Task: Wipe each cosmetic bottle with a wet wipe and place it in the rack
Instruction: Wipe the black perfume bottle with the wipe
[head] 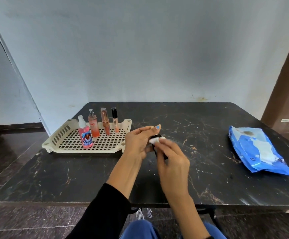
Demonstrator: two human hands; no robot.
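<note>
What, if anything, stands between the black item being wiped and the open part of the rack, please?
Nothing visible does. The black item, gripped in both hands with the wipe, is just right of the rack. The four bottles stand towards its back and left, leaving the near right grid bare.

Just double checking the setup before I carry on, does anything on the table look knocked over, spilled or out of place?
Nothing stands out. Four bottles stand upright in the cream rack, the blue wipes pack lies flat on the table, and no spill shows.
</note>
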